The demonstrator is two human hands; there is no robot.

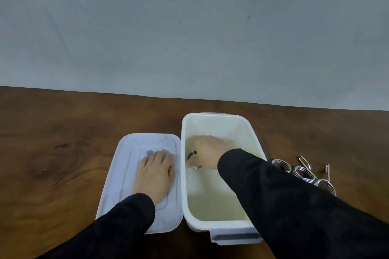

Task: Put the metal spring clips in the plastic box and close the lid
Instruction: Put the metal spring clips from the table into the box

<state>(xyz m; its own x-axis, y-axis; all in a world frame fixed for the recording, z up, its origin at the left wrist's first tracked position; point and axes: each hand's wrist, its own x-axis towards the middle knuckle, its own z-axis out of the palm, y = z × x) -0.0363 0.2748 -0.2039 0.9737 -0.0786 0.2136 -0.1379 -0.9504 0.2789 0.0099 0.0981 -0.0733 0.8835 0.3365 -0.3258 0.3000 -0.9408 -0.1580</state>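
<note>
A white plastic box [219, 226] stands open on the wooden table. My right hand [207, 151] reaches down inside it and grips a metal spring clip [193, 160] near the box's left wall. The pale lid [117, 185] lies flat on the table, touching the box's left side. My left hand [155, 174] rests palm down on the lid, fingers spread, holding nothing. Three more coiled spring clips [303, 172] lie on the table right of the box, partly hidden by my right sleeve.
The brown wooden table [52, 164] runs wide to the left and right. A grey wall [189, 27] rises just behind the table's far edge. The box has a grey latch [233, 236] on its near end.
</note>
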